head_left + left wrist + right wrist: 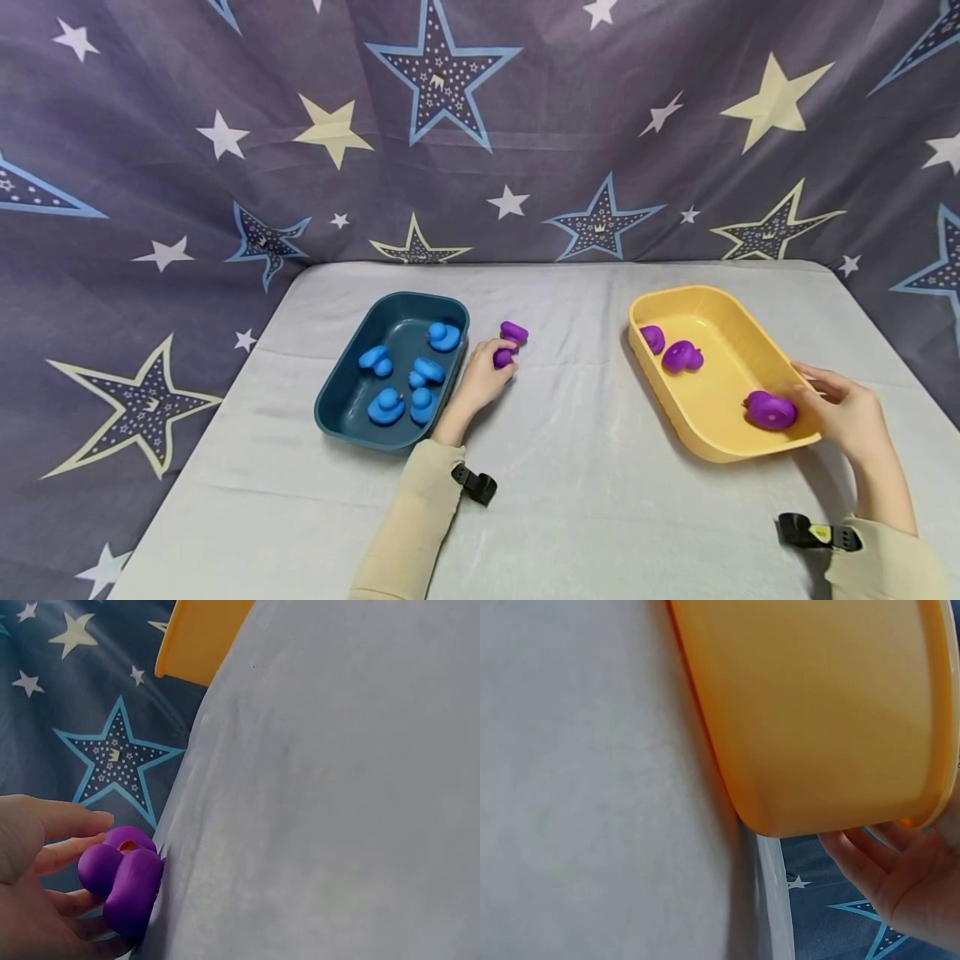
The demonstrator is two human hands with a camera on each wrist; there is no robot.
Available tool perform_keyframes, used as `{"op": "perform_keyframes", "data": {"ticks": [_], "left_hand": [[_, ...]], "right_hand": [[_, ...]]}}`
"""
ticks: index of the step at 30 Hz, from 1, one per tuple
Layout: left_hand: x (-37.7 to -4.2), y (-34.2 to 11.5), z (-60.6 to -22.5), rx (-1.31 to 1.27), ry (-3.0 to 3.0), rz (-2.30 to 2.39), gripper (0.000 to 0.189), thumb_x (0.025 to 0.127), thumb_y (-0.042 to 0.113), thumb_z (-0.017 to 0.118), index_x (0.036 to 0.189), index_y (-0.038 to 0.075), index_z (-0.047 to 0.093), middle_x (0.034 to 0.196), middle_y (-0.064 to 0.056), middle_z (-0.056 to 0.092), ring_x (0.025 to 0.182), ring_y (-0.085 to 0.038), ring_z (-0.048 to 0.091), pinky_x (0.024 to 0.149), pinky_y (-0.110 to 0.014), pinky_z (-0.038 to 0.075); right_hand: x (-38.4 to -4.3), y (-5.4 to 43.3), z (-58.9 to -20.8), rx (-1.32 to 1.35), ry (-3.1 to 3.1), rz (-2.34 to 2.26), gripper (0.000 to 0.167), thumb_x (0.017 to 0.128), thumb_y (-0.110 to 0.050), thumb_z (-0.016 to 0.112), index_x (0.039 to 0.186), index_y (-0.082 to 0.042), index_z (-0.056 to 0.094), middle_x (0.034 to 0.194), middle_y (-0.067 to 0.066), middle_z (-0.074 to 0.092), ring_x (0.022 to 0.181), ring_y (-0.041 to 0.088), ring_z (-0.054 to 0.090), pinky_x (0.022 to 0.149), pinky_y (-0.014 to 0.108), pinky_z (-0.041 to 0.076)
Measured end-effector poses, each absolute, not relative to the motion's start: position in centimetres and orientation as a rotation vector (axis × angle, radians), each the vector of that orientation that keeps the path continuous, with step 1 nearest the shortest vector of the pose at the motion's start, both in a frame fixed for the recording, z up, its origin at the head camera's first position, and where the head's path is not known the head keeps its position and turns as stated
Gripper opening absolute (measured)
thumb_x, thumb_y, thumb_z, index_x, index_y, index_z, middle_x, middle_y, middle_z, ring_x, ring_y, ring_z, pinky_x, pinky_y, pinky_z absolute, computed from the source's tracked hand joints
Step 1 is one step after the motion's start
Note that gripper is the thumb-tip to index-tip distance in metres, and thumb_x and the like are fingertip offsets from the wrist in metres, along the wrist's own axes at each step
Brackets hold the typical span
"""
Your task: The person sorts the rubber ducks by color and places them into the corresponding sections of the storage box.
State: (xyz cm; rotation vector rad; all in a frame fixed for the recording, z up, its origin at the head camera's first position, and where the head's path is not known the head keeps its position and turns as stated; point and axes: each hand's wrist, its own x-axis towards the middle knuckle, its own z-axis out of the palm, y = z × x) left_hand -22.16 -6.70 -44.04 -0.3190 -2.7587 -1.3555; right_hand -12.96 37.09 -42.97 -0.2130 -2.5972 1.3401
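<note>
Beside the dark teal bin, my left hand [486, 375] holds a purple toy duck [503, 358] between thumb and fingers, low over the white cloth. A second purple piece [513, 332] lies just beyond the fingertips. In the left wrist view the fingers curve about rounded purple shapes [133, 889], with an orange beak showing. My right hand [843, 408] grips the near right rim of the yellow bin [720, 454], thumb at the inner side. Its fingers [847, 859] appear behind the bin's wall in the right wrist view. Three purple ducks [771, 411] lie inside.
The dark teal bin [330, 421] on the left contains several blue ducks [386, 407]. White cloth [570, 467] covers the table between the bins. A dark star-patterned curtain [525, 108] hangs behind the table. Both wrists wear black straps with small devices [480, 487].
</note>
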Motion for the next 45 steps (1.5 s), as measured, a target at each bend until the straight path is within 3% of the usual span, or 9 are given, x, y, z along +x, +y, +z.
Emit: {"op": "perform_keyframes", "data": {"ticks": [4, 11, 23, 40, 45], "left_hand": [[-22.2, -6.8, -44.1, -0.330, -2.771, -1.348, 0.027, 0.080, 0.006, 0.061, 0.107, 0.004, 0.059, 0.110, -0.020, 0.053, 0.104, -0.030, 0.047, 0.089, -0.041, 0.036], [-22.3, -7.1, -44.4, -0.369, -2.757, -1.334, 0.026, 0.081, -0.001, 0.056, 0.106, 0.004, 0.059, 0.108, -0.018, 0.055, 0.101, -0.029, 0.048, 0.087, -0.041, 0.037], [-22.2, -7.1, -44.1, -0.358, -2.744, -1.307, 0.025, 0.079, -0.003, 0.057, 0.102, 0.004, 0.062, 0.109, -0.017, 0.057, 0.102, -0.028, 0.051, 0.087, -0.039, 0.038], [-21.8, -6.0, -43.1, -0.418, -2.702, -1.349, 0.024, 0.079, -0.002, 0.057, 0.102, 0.004, 0.062, 0.101, -0.016, 0.057, 0.090, -0.026, 0.053, 0.079, -0.036, 0.042], [-21.9, -5.5, -42.9, -0.449, -2.694, -1.377, 0.026, 0.079, -0.003, 0.056, 0.103, 0.004, 0.062, 0.105, -0.018, 0.056, 0.093, -0.027, 0.053, 0.080, -0.037, 0.042]], "right_hand": [[-13.3, 37.7, -43.7, -0.216, -2.604, 1.324, 0.034, 0.086, -0.023, 0.057, 0.120, -0.025, 0.057, 0.075, -0.039, 0.049, 0.067, -0.017, 0.049, 0.050, 0.012, 0.041], [-14.4, 39.8, -46.6, -0.201, -2.589, 1.326, 0.040, 0.084, -0.028, 0.060, 0.122, -0.017, 0.056, 0.076, -0.038, 0.052, 0.068, -0.016, 0.051, 0.053, 0.010, 0.042], [-15.1, 41.2, -48.4, -0.203, -2.596, 1.264, 0.041, 0.084, -0.029, 0.060, 0.122, -0.017, 0.055, 0.078, -0.039, 0.051, 0.068, -0.016, 0.051, 0.053, 0.010, 0.042], [-15.0, 41.0, -48.1, -0.217, -2.604, 1.249, 0.041, 0.084, -0.029, 0.060, 0.123, -0.017, 0.055, 0.078, -0.040, 0.050, 0.069, -0.017, 0.050, 0.055, 0.008, 0.041], [-15.0, 40.8, -47.9, -0.204, -2.600, 1.249, 0.040, 0.084, -0.029, 0.060, 0.122, -0.019, 0.056, 0.078, -0.040, 0.050, 0.069, -0.017, 0.050, 0.055, 0.009, 0.041]]}}
